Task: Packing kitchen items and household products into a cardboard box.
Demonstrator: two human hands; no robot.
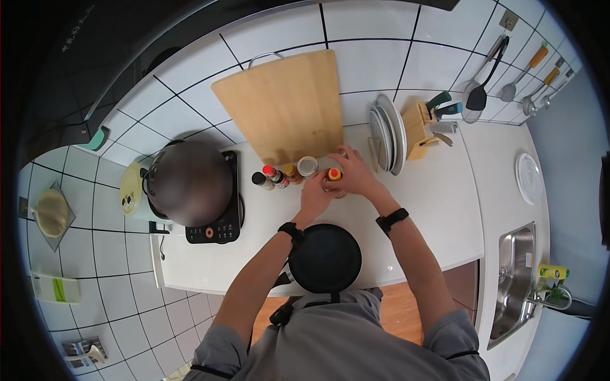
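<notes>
Both my hands meet at a condiment bottle with an orange and red cap (334, 174), near the back of the white counter. My left hand (316, 199) has its fingers against the bottle's left side. My right hand (356, 172) reaches round from the right, its fingers bent over and beside the bottle. Left of them stand a round-lidded jar (308, 165), a bottle with a yellow-brown cap (289, 170), a red-capped bottle (269, 171) and a black-capped bottle (259, 178). A black frying pan (325, 258) lies between my forearms at the counter's front edge.
A wooden cutting board (290, 105) leans on the tiled wall. On the left, a dark domed wok lid (189, 183) covers part of an induction cooker (231, 229). Upright plates (393, 138) and a wooden knife block (416, 128) stand back right. A steel sink (512, 281) is far right.
</notes>
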